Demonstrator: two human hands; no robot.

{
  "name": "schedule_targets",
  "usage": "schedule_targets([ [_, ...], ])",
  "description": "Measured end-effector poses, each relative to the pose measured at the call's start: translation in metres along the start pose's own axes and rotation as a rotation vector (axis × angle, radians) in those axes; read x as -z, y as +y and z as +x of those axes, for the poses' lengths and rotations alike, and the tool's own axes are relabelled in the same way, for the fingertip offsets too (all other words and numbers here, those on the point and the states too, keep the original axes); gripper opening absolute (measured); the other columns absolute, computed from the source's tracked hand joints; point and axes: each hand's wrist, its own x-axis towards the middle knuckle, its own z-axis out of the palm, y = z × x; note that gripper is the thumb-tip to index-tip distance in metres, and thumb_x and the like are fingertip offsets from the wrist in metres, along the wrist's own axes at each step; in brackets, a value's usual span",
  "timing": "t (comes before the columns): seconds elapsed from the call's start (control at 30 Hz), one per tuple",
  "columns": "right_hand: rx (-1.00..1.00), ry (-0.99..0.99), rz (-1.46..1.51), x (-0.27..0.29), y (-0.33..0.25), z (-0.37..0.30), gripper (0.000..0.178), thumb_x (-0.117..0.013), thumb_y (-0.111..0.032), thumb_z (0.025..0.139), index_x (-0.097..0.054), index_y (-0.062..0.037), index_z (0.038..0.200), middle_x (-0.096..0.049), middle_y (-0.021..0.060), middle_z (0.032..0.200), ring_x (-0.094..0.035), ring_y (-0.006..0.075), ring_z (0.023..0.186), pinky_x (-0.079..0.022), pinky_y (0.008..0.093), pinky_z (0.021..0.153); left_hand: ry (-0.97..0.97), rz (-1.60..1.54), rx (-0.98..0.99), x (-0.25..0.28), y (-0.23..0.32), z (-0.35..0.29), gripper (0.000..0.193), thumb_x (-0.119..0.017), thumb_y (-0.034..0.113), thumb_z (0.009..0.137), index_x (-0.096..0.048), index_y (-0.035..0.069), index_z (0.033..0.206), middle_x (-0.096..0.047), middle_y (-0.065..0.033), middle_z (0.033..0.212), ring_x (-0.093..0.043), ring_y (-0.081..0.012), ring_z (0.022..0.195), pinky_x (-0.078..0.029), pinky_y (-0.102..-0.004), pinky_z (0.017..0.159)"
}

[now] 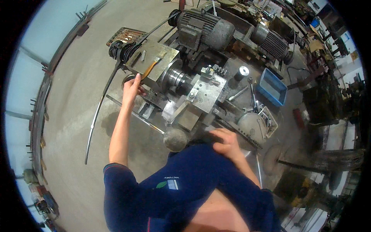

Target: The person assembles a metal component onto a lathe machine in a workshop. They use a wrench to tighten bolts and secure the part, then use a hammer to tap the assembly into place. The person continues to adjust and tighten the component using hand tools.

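My left hand [133, 89] is at the handle end of a brush [148, 70], its thumb and fingers closed about the tip. The brush has an orange-brown handle, and its bristle end lies over the flat metal top of the headstock [166, 54] of a small lathe. Right of the headstock are the round chuck [176, 77] and a block-shaped tool post [206, 92]. Close to my body, my right hand [227, 144] is open, fingers loosely spread beside the lathe's front edge. It holds nothing that I can see. A round metal disc [176, 140] sits between my hands.
Beyond the lathe stand two electric motors [206, 29]. A blue tray [272, 87], a metal cylinder [242, 72], wrenches [253, 94] and a round plate [251, 125] lie on the right. A long lever rod [101, 104] slants down at the left over the concrete floor.
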Motion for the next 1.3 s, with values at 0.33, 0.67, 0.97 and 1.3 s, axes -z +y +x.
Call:
schedule_targets([
  [0.33, -0.199, -0.106, 0.448, 0.018, -0.007, 0.014, 0.046, -0.055, -0.013, 0.055, -0.062, -0.0009, 0.099, -0.063, 0.0164, 0.095, -0.061, 0.0288, 0.089, -0.047, 0.0344, 0.077, -0.15, -0.423, -0.094, -0.043, 0.032, -0.083, 0.032, -0.051, 0.029, 0.09, -0.054, 0.003, 0.071, -0.049, -0.0041, 0.054, -0.051, -0.0156, 0.046, -0.044, -0.0286, 0.052],
  [0.67, -0.241, -0.037, 0.922, -0.008, -0.013, 0.032, 0.071, -0.052, 0.004, 0.055, -0.045, 0.0016, 0.126, -0.031, 0.0097, 0.138, -0.051, 0.0168, 0.094, -0.043, 0.028, 0.072, -0.564, -0.492, 0.067, -0.175, 0.004, -0.185, 0.025, -0.047, 0.021, 0.093, -0.057, -0.002, 0.09, -0.058, -0.0064, 0.074, -0.053, -0.0114, 0.058, -0.045, -0.0245, 0.052],
  [0.97, -0.147, 0.09, 0.766, -0.011, 0.002, 0.034, 0.065, -0.049, 0.01, 0.056, -0.053, -0.0043, 0.119, -0.046, 0.0083, 0.125, -0.052, 0.012, 0.083, -0.04, 0.0222, 0.064, -0.525, -0.615, 0.092, -0.192, -0.005, -0.172, 0.025, -0.048, 0.023, 0.092, -0.056, 0.0, 0.091, -0.058, -0.0064, 0.072, -0.054, -0.0143, 0.058, -0.046, -0.0265, 0.054],
  [1.3, -0.311, 0.131, 0.227, 0.062, 0.105, 0.072, 0.017, -0.055, -0.016, 0.063, -0.057, 0.001, 0.057, -0.042, 0.011, 0.046, -0.041, 0.008, 0.046, -0.035, 0.0285, 0.044, -0.055, 0.65, -0.281, -0.136, -0.008, -0.103, 0.045, -0.067, 0.027, 0.077, -0.056, -0.003, 0.109, -0.064, -0.0105, 0.072, -0.062, -0.0204, 0.064, -0.048, -0.0321, 0.061],
])
